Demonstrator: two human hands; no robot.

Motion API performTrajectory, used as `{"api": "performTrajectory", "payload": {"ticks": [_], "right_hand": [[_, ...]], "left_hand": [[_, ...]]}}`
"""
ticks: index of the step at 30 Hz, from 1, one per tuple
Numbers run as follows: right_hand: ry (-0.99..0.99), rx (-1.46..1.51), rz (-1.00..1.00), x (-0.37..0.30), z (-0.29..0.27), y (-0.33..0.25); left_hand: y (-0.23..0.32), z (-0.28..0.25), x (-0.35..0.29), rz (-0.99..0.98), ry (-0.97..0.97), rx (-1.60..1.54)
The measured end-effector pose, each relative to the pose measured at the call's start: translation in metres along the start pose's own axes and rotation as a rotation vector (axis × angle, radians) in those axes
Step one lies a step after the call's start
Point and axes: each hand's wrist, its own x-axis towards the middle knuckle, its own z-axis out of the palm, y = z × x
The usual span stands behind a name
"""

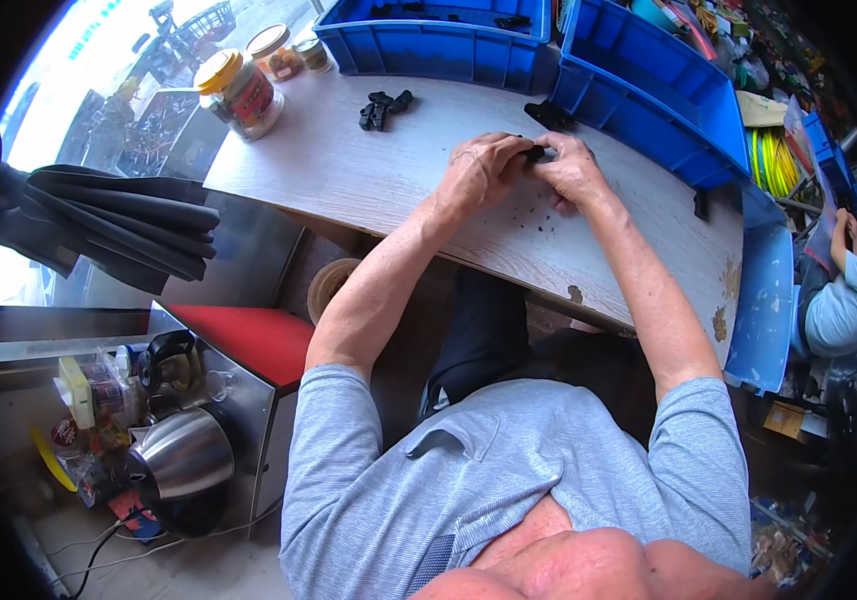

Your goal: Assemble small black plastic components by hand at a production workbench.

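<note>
Over the far middle of the pale wooden table (389, 190), my left hand (482, 168) and my right hand (571, 172) meet, fingers pinched around a small black part (536, 155). Most of that part is hidden by the fingers, so its exact kind cannot be made out. Just beyond my right hand lies a larger black piece (551, 115), close to the blue crate. A small cluster of black parts (385, 108) rests to the left of my hands. Dark crumbs (539, 215) are scattered on the tabletop below my fingers.
Two blue plastic crates (439, 55) (649, 95) stand along the far edge; the left one holds black parts. Lidded jars (239, 95) are at the far left corner. A black piece (701, 205) lies at the right. A steel kettle (184, 455) sits lower left. Another person (842, 300) is at far right.
</note>
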Motion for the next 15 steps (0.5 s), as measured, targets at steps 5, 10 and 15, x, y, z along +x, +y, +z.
{"api": "performTrajectory", "payload": {"ticks": [5,10,15], "right_hand": [[0.004,0.042,-0.028,0.003,0.001,0.010],[0.033,0.064,-0.019,0.001,0.001,0.011],[0.021,0.073,-0.006,0.000,0.000,0.013]], "left_hand": [[-0.001,-0.001,-0.001,-0.113,0.084,-0.111],[-0.008,0.000,0.003,0.086,0.024,0.064],[-0.008,-0.003,0.008,0.095,-0.008,0.045]]}}
